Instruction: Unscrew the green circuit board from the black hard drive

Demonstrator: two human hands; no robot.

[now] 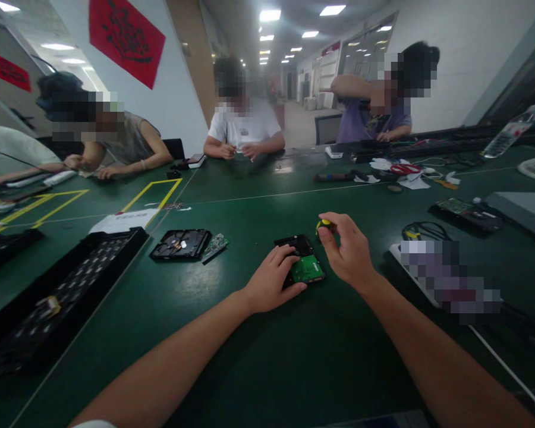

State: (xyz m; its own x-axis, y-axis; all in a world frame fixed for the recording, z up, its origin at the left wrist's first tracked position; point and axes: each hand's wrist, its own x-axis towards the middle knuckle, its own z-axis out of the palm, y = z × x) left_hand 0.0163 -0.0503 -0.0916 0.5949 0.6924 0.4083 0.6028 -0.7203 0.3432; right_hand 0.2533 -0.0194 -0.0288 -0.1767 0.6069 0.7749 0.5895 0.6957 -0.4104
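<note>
A hard drive [309,270] with a green circuit board facing up lies on the dark green table. My left hand [274,278] grips it from the left, fingers over the top and thumb along the near edge, covering part of the board. Just up and right of the drive, my right hand [348,244] is closed on a small screwdriver [324,223] with a yellow and black handle; its tip cannot be made out. To the left sits another hard drive [181,244], with small pieces on top, beside a loose circuit board [216,242].
A long black tray [71,291] stands at the left. On the right are a phone-like device [412,276], a coiled cable [425,230], another drive [466,214] and a grey box [521,209]. A bottle [512,132] stands farther back. Several people sit across the table.
</note>
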